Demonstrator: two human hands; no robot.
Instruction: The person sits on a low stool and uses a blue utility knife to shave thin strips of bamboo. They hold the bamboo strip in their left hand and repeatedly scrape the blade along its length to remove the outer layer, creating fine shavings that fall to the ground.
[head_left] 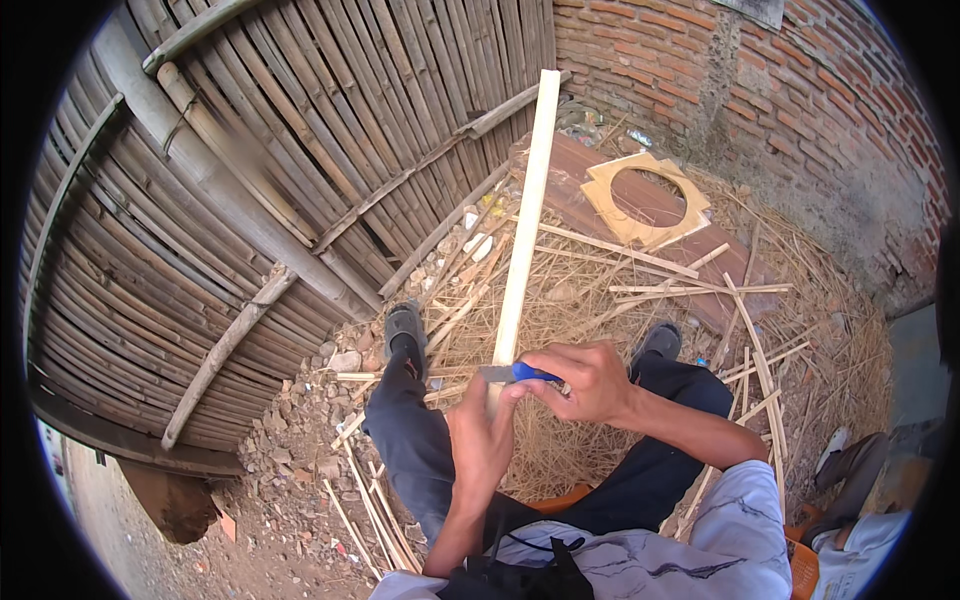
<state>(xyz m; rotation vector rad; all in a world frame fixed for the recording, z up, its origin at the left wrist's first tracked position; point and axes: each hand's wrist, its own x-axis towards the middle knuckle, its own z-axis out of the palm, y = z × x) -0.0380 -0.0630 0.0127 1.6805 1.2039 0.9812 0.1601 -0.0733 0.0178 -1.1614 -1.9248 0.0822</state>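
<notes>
A long, pale strip of wood or bamboo (527, 220) stretches away from me between my knees, its far end near the fence corner. My left hand (478, 440) is closed around its near end. My right hand (590, 380) grips a knife (534, 373) by its blue handle. The short grey blade lies crosswise over the strip, just beyond my left fingers. My right thumb is close to my left fingertips at the strip's edge. My palms hide the strip's near end and part of the handle.
A bamboo fence (330, 130) rises on the left, a brick wall (800, 110) at the back right. Straw, rubble and loose strips (765, 370) cover the ground. A brown board (570, 170) carries a frame with a round hole (595, 195). Another person's leg (855, 480) shows at right.
</notes>
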